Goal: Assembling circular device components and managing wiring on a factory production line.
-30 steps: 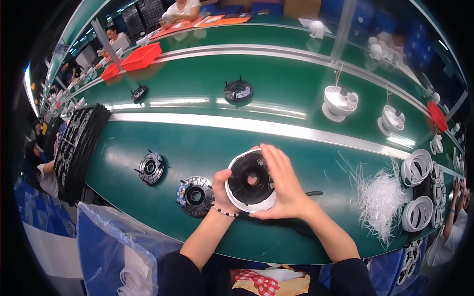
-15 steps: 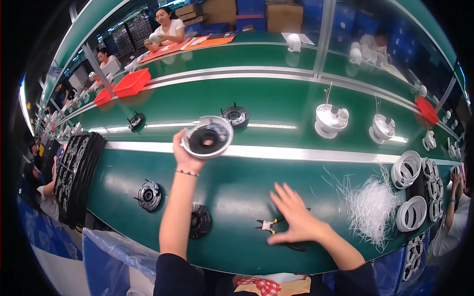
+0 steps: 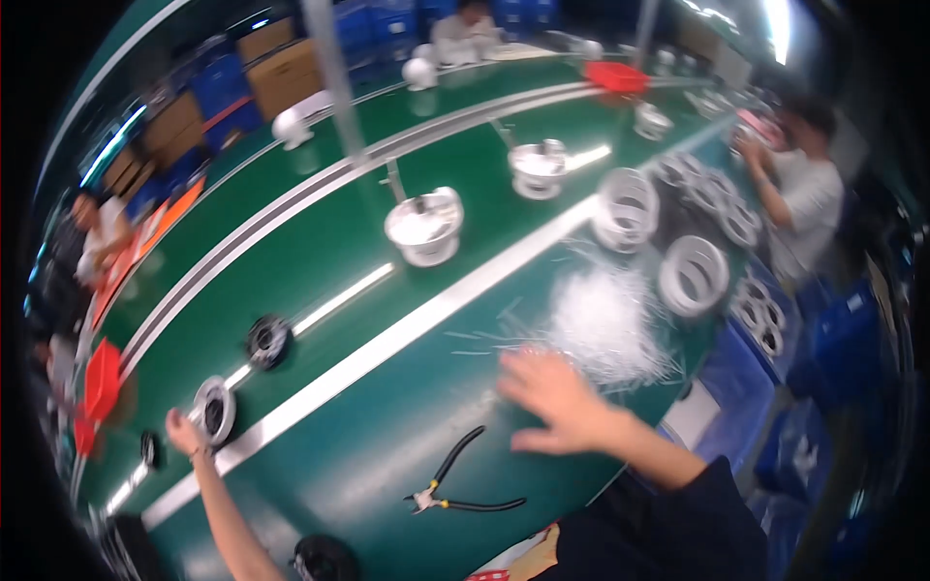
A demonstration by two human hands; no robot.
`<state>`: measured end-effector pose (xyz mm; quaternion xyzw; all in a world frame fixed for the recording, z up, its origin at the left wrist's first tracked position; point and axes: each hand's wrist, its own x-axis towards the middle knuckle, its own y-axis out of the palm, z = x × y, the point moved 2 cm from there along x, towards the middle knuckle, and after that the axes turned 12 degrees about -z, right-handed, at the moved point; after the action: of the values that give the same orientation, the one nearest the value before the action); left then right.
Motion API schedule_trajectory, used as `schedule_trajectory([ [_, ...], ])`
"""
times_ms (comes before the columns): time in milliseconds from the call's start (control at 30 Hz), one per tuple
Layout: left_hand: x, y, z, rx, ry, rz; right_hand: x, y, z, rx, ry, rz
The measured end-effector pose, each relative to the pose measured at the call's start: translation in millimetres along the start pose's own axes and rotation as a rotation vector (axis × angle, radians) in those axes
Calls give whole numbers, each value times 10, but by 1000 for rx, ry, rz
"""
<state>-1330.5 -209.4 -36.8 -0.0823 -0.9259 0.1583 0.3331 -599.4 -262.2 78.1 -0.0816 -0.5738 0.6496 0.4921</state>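
My left hand [image 3: 184,433] is at the lower left, fingers closed on a round white housing [image 3: 216,411] with a dark centre. It is held by its rim near the white edge strip of the conveyor. My right hand [image 3: 552,402] hovers over the green worktop, fingers spread, with nothing in it. Just beyond its fingertips lies a pile of thin clear plastic strips [image 3: 605,315]. Between my hands rest cutting pliers [image 3: 427,499] with black handles, jaws toward the left, handles apart. A dark round part [image 3: 325,559] sits near my left forearm. The picture is blurred by motion.
On the green conveyor stand two white bowl-shaped assemblies [image 3: 424,228] [image 3: 538,170] with upright wires, and a dark round part [image 3: 268,341]. White rings [image 3: 694,277] stack at the right, beside a seated person [image 3: 809,194]. Red trays [image 3: 102,381] line the far side.
The view has swung to the right. My right hand has moved off the pliers toward the strip pile. My left hand still holds the white housing.
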Motion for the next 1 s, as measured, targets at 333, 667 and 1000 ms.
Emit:
schedule_trajectory([
  [333,-1156,1298,-1909,135,446,556,306,-1476,-2559,-744,946,-531],
  [667,-1573,1078,-2378,-233,-397,705,919,-1692,-2334,-963,492,-513],
  [1000,-2060,-70,-2680,-681,-702,664,1588,302,115,-67,-873,-351],
])
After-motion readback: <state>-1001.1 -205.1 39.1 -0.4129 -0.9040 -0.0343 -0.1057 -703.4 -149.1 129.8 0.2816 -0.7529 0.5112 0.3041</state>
